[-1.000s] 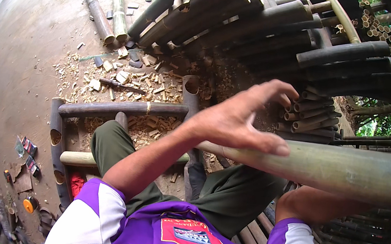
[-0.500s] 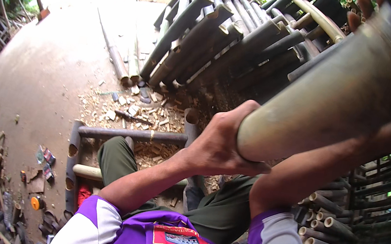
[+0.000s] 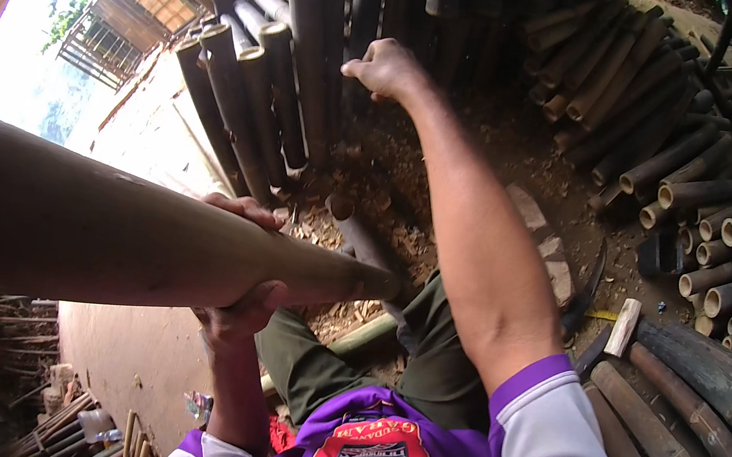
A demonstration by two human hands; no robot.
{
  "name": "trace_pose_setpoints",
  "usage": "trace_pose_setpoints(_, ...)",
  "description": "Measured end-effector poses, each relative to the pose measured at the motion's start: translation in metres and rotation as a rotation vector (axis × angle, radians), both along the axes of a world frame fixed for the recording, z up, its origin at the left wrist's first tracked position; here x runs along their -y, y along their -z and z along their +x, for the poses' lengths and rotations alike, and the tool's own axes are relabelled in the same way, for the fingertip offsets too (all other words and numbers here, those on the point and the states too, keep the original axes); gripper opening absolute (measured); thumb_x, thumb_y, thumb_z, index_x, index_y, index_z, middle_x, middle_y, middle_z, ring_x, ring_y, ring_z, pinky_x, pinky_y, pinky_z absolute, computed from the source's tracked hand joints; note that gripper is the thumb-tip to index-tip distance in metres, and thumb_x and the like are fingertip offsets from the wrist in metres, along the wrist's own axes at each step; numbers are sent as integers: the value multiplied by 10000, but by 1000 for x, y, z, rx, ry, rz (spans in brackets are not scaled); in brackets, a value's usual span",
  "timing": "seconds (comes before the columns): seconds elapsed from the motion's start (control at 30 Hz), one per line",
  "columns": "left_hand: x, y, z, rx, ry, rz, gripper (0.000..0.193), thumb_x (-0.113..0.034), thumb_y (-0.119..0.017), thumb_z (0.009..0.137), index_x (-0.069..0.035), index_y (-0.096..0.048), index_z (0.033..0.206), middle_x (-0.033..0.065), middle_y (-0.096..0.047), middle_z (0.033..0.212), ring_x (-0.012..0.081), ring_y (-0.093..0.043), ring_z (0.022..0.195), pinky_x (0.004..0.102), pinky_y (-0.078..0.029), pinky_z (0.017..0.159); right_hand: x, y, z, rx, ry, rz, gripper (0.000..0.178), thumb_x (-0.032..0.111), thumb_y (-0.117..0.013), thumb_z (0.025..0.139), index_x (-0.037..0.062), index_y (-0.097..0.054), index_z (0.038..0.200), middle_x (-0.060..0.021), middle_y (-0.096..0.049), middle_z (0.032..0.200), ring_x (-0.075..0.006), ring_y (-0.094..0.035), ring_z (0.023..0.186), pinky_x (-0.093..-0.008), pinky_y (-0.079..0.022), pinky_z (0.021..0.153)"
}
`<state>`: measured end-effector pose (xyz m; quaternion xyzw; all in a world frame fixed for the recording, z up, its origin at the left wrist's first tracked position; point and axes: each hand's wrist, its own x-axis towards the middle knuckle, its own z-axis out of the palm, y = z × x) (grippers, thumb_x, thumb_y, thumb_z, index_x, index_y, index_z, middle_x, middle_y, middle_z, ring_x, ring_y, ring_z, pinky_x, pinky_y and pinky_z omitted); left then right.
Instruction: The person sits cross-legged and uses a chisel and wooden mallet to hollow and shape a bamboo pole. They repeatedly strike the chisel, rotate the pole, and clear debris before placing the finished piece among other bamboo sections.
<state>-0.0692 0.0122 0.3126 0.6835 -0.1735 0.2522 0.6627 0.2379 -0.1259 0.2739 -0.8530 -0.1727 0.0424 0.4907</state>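
Your left hand [image 3: 244,312] grips the bamboo pole [image 3: 94,232], cut off toward nine o'clock; your right hand [image 3: 391,73], toward twelve, curls, closure unclear.

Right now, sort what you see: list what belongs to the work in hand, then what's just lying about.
In the work:
thick bamboo pole, gripped by the left hand
perhaps the pale bamboo rail by the legs

Apparently just lying about:
wood chips on the ground
stacked bamboo lengths at the right
pale wood block, untouched
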Motion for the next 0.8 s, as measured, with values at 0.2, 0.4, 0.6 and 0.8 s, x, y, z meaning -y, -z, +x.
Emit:
trace_pose_setpoints(0.2, -12, 4, -6, -9, 30, 38, 922, -222, -969, 699, -36, -425, 1419, 123, -595, 1229, 273, -573, 1202, 438, -458, 1083, 23, 16, -9, -120, -8, -348, 395, 384, -755, 925, -5, -696, 887, -156, -746, 789, -220, -738, 697, -407, -585, 751)
trace_pose_setpoints(0.4, -5, 1, -5, -16, -13, 32, 911, -210, -956, 693, -15, -432, 1413, 139, -606, 1212, 278, -597, 1182, 435, -484, 1067, 27, -5, -8, 64, -7, -240, 411, 406, -760, 935, -1, -703, 926, -105, -698, 727, -172, -691, 626, -351, -573, 628)
trace_pose_setpoints(0.6, 27, -21, 8, -60, -165, -46, 759, -112, -905, 626, 26, -585, 1301, 154, -677, 1144, 251, -679, 1053, 382, -564, 940, 20, -141, -73, 330, -591, 726, 678, 636, -618, 990, 25, -663, 1281, -156, -745, 1127, -197, -727, 1060, -316, -565, 896)
trace_pose_setpoints(0.8, 16, -37, 2, -107, -184, 82, 545, -104, -909, 665, -11, -654, 1138, 52, -726, 1001, 118, -686, 882, 325, -570, 775, 53, -195, -167, 231, -986, 1317, 633, 516, -582, 1043, 37, -534, 1455, -206, -643, 1375, -269, -674, 1202, -397, -574, 965)
